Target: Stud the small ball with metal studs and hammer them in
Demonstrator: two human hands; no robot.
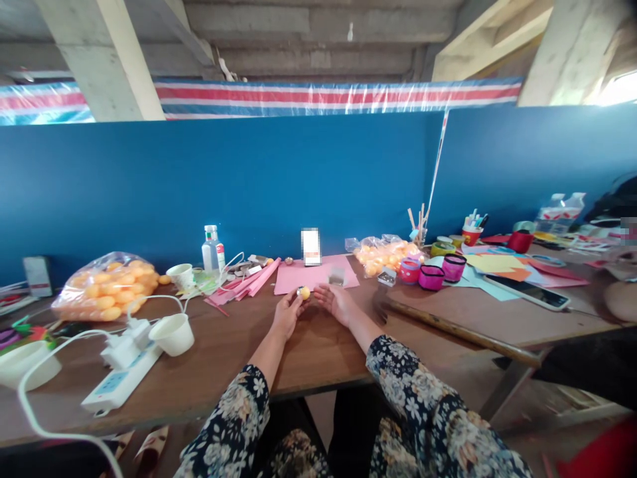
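My left hand pinches a small orange ball with a metal piece at its left side, held just above the brown table. My right hand rests on the table right beside the ball, palm up, fingers loosely spread and holding nothing. Just beyond both hands lies a pink paper sheet with a small clear box on it.
At the left are a bag of orange balls, paper cups, a power strip with white cables and a small bottle. A second bag of balls, tape rolls, coloured papers and a phone lie at the right. A blue partition stands behind.
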